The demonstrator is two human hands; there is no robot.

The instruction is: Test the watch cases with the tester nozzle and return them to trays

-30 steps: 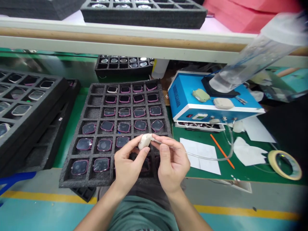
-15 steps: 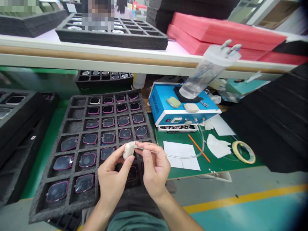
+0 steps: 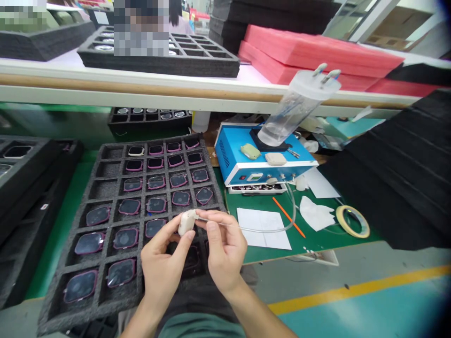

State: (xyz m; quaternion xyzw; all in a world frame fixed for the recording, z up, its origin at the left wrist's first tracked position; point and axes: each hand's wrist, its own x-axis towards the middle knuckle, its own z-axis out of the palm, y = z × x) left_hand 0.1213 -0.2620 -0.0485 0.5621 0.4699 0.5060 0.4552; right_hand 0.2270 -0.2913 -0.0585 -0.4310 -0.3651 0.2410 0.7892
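Observation:
My left hand [image 3: 160,260] is closed around a cream watch case [image 3: 186,222], pinching it between thumb and fingers so its edge faces up. My right hand [image 3: 225,249] is closed on the end of a clear thin tube [image 3: 262,230], whose pale tip touches or nearly touches the side of the case. The exact contact is too small to make out. From there the tube loops to the front of a blue machine [image 3: 232,145]. Below both hands lies a black foam tray [image 3: 52,312] with several dark-screened watch faces [image 3: 81,286] in purple frames; the hands cover some cells.
On the machine lie a green case [image 3: 250,150], a beige case [image 3: 275,159] and a tilted clear cylinder [image 3: 282,119]. Right of the tray are white paper [image 3: 262,223], an orange stick [image 3: 289,217] and a tape roll [image 3: 353,221]. A shelf edge [image 3: 141,96] crosses behind.
The camera view has shifted slightly, so the scene sits a little left. Both hands keep the same grip on the watch case and the tube.

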